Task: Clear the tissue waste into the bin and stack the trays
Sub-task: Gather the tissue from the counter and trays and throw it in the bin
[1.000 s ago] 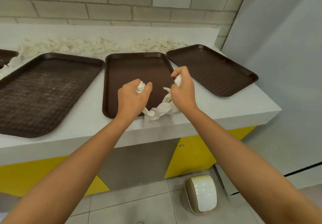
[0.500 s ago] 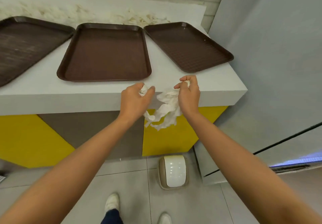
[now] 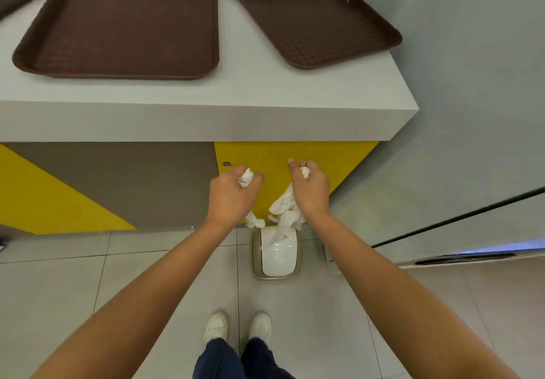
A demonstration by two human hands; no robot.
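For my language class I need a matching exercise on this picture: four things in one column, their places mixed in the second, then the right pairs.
Things:
1. trays
2. bin
3. tissue
4. white shoes

Places:
A. on the floor by the yellow cabinet
B. gripped in the left hand and the right hand
C. on the grey counter
D. under the blue trousers

Pairs: 1-C; 2-A; 3-B; 4-D
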